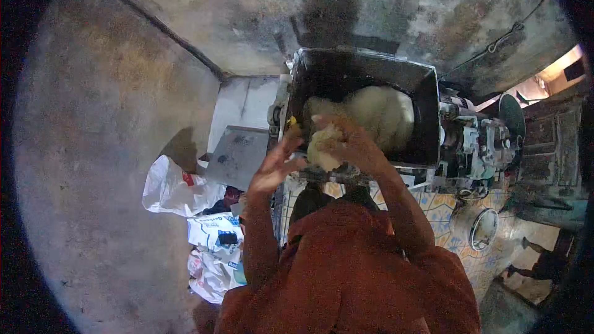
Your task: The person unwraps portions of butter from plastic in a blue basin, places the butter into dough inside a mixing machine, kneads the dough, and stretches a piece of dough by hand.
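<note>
A dark metal trough [427, 117] stands against the wall, with a large pale mass like dough [383, 114] inside it. My right hand [356, 148] is closed on a smaller pale lump [323, 148] at the trough's front edge; some of its fingers are blurred. To the left of that lump, my left hand [277, 164] has its fingers spread and holds nothing. A small yellow thing [292, 122] shows just beyond its fingertips, by the trough's left wall.
Machinery [479, 139] adjoins the trough on the right. To the left lie a grey flat panel [237, 156], a white plastic bag [176, 188] and printed sacks [213, 235] with a dark phone-like object [228, 239]. A round pan [484, 229] is at the lower right.
</note>
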`<state>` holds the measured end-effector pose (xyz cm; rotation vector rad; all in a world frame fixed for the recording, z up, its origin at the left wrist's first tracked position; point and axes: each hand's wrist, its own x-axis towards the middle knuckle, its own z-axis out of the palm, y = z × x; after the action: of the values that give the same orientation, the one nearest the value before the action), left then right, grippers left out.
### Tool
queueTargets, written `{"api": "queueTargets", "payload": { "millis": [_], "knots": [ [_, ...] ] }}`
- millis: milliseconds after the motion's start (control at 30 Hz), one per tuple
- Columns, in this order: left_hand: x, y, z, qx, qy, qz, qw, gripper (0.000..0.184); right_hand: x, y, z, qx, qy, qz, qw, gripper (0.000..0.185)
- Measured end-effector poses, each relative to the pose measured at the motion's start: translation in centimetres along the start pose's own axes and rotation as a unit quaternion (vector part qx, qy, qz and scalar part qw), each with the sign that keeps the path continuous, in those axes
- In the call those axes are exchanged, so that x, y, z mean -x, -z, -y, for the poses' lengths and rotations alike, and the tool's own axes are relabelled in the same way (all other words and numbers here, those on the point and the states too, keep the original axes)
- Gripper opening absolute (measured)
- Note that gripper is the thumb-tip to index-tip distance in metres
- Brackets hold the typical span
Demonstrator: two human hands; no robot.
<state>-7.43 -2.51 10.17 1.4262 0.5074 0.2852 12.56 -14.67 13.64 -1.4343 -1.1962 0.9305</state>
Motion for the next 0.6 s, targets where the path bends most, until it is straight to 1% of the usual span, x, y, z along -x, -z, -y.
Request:
{"api": "queueTargets", "payload": {
  "millis": [33,133,167,200,233,267,300,333,400,433,533,567,600],
  "knots": [
    [-0.1,-1.5,-1.0,0.004,-0.082,0.002,0.997,0.054,-0.3,0.0,-0.1,-0.007,-0.019,0.003,1.000,0.054],
    [-0.6,-1.1,-0.1,0.051,0.052,-0.082,0.994,0.030,-1.1,-0.1,-1.0,-0.027,-0.077,0.008,0.997,0.064],
    [-0.6,-1.1,-0.1,0.059,0.032,-0.120,0.991,0.025,-1.0,-0.3,-1.0,-0.144,-0.105,-0.030,0.984,0.063],
    [-0.5,-1.4,-0.8,0.067,0.012,-0.158,0.985,0.020,-0.7,-0.6,-0.7,-0.258,-0.132,-0.066,0.955,0.063],
    [-0.3,-1.8,-1.6,0.075,-0.008,-0.197,0.977,0.016,-0.5,-0.9,-0.5,-0.368,-0.156,-0.099,0.911,0.062],
    [-0.1,-2.1,-2.3,0.082,-0.028,-0.237,0.968,0.012,-0.4,-1.4,-0.5,-0.390,-0.166,-0.107,0.900,0.059],
    [0.0,-2.4,-3.0,0.103,-0.022,-0.264,0.959,0.008,-0.5,-1.8,-0.4,-0.410,-0.175,-0.113,0.888,0.056],
    [-0.1,-2.6,-2.8,0.109,-0.034,-0.265,0.957,0.009,-0.5,-2.2,-0.3,-0.431,-0.183,-0.120,0.875,0.053],
    [0.0,-2.8,-2.0,0.121,-0.057,-0.265,0.955,0.010,-0.5,-3.0,-1.0,-0.258,-0.185,-0.033,0.947,0.049],
    [0.0,-3.0,-1.5,0.135,-0.065,-0.258,0.954,0.009,-0.5,-3.4,-1.4,-0.167,-0.185,0.011,0.968,0.046],
    [0.7,-3.1,-1.3,0.160,-0.065,-0.278,0.945,0.011,-0.7,-4.4,-2.6,-0.188,-0.157,0.024,0.969,0.044],
    [1.2,-2.8,-1.2,0.136,-0.050,-0.287,0.947,0.021,-0.8,-4.5,-2.6,-0.106,-0.105,-0.010,0.989,0.045],
    [1.5,-2.7,-1.2,0.151,-0.061,-0.272,0.948,0.025,-1.0,-4.5,-2.6,-0.024,-0.051,-0.043,0.997,0.047]
  ]
}}
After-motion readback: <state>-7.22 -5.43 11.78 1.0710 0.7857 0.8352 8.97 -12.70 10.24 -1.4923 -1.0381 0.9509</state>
